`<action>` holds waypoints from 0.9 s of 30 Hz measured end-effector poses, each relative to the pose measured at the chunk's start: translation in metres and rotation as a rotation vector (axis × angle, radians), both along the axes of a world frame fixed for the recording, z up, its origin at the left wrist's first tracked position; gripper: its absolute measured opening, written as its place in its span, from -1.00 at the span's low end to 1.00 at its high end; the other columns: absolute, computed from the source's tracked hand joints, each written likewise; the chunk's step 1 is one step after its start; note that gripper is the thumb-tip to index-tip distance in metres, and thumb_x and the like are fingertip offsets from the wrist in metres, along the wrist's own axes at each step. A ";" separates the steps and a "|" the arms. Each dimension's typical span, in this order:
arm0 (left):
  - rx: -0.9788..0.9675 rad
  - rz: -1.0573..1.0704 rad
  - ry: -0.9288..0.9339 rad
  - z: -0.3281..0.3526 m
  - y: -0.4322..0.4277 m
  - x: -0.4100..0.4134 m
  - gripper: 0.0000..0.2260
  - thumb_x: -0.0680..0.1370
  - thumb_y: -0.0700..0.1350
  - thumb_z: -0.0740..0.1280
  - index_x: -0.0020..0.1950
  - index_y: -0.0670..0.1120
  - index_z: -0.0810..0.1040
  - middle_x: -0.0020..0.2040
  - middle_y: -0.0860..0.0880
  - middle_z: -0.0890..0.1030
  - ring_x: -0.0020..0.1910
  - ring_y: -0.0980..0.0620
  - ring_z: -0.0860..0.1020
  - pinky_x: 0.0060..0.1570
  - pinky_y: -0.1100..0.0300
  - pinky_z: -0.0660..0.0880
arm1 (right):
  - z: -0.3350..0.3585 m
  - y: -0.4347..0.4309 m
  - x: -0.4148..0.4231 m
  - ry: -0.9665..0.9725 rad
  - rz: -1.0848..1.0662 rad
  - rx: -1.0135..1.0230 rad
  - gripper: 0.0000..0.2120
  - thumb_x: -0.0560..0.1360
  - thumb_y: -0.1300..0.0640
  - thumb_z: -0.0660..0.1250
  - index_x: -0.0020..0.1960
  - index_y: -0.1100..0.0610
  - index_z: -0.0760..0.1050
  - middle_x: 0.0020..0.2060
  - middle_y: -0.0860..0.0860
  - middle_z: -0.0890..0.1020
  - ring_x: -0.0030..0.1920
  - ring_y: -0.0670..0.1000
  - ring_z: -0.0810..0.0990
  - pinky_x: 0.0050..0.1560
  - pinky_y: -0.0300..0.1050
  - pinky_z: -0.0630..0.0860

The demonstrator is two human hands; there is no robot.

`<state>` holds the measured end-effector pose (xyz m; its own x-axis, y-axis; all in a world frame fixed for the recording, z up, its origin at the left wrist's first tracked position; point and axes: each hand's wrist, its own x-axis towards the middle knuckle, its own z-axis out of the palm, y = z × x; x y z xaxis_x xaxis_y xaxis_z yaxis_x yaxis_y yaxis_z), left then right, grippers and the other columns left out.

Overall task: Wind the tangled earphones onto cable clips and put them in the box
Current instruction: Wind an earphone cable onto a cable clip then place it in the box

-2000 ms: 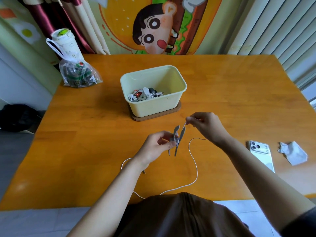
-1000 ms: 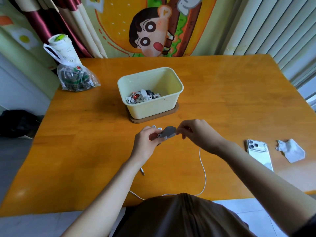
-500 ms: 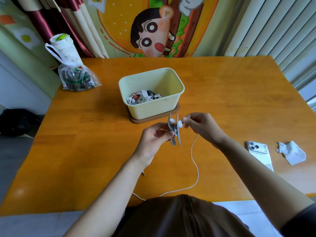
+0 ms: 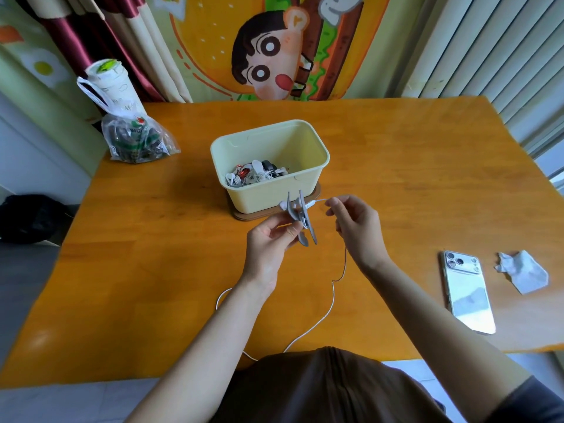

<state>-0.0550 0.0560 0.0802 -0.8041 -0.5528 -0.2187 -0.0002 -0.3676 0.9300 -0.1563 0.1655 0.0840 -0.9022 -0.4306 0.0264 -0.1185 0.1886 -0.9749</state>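
Observation:
My left hand (image 4: 268, 242) holds a grey cable clip (image 4: 300, 221) upright just in front of the pale yellow box (image 4: 308, 178). Earbuds of a white earphone sit at the clip, one sticking out on its left side. My right hand (image 4: 355, 227) pinches the white earphone cable (image 4: 331, 300) just right of the clip. The rest of the cable hangs down, runs across the wooden table (image 4: 152, 254) toward my body and loops back under my left forearm. Inside the box lie several wound earphones (image 4: 254, 174).
The box stands on a brown base. A clear bag of items (image 4: 137, 138) and a paper cup (image 4: 111, 83) sit at the table's far left. A white phone (image 4: 467, 290) and a crumpled tissue (image 4: 523, 271) lie at the right, near the front edge.
Both hands have shifted slightly with the clip. My right hand has drawn the cable a little away to the right of the clip, and the clip now tilts more.

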 end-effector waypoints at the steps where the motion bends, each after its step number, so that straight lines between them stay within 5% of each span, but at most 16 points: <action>1: -0.022 -0.009 -0.014 -0.001 0.000 0.001 -0.82 0.50 -0.25 0.37 0.02 -0.01 0.63 -0.09 0.07 0.70 -0.01 0.10 0.64 -0.02 0.23 0.57 | 0.001 0.000 -0.001 0.009 -0.006 -0.003 -0.83 0.58 0.13 0.24 -0.16 0.07 0.52 -0.34 -0.08 0.56 -0.45 -0.15 0.36 -0.40 -0.26 0.31; 6: 0.120 -0.007 0.036 0.000 0.001 -0.001 -0.79 0.41 -0.16 0.37 0.04 -0.08 0.62 -0.07 0.05 0.70 0.02 0.03 0.64 0.10 0.08 0.56 | -0.008 0.003 0.001 -0.015 0.042 0.048 -0.83 0.57 0.11 0.25 -0.14 0.14 0.55 -0.38 -0.12 0.54 -0.47 -0.17 0.36 -0.39 -0.27 0.32; 11: 0.308 0.080 0.088 0.000 0.000 -0.007 -0.85 0.49 -0.22 0.32 0.03 -0.11 0.60 -0.03 -0.03 0.67 0.01 0.00 0.64 -0.09 0.17 0.60 | -0.019 0.004 0.014 -0.025 0.124 0.156 -0.74 0.58 0.14 0.24 -0.28 0.09 0.50 -0.60 -0.17 0.42 -0.54 -0.16 0.28 -0.46 -0.26 0.22; 15: 0.315 0.157 0.044 -0.005 0.000 -0.010 -0.85 0.53 -0.24 0.31 0.05 -0.09 0.61 -0.03 -0.03 0.68 0.03 -0.01 0.63 -0.09 0.18 0.60 | -0.020 0.004 0.028 0.012 0.166 0.241 -0.73 0.57 0.17 0.25 -0.30 0.02 0.47 -0.57 -0.18 0.46 -0.54 -0.16 0.33 -0.48 -0.35 0.20; 19: 0.110 0.241 -0.051 -0.014 0.000 -0.011 -0.86 0.49 -0.25 0.40 -0.04 -0.02 0.64 -0.13 0.06 0.69 -0.06 0.09 0.64 -0.03 0.21 0.56 | -0.018 0.007 0.036 0.094 0.228 0.343 -0.84 0.57 0.11 0.27 -0.14 0.05 0.58 -0.43 -0.14 0.52 -0.48 -0.17 0.42 -0.44 -0.36 0.30; 24: -0.619 0.191 -0.227 -0.034 -0.010 -0.006 -0.88 0.41 -0.23 0.49 -0.08 -0.08 0.69 -0.23 0.14 0.61 -0.17 0.07 0.61 -0.17 0.25 0.52 | -0.002 0.011 0.036 0.147 0.340 0.404 -0.81 0.58 0.11 0.24 -0.07 0.10 0.62 -0.42 -0.15 0.51 -0.41 -0.19 0.47 -0.38 -0.38 0.35; 27: -0.704 0.085 -0.280 -0.042 -0.017 0.003 -0.85 0.39 -0.25 0.51 -0.06 -0.15 0.69 -0.23 0.14 0.56 -0.20 0.05 0.57 -0.16 0.21 0.51 | 0.011 0.016 0.022 0.157 0.401 0.459 -0.80 0.58 0.09 0.24 -0.10 0.08 0.61 -0.44 -0.01 0.53 -0.45 -0.12 0.39 -0.42 -0.31 0.30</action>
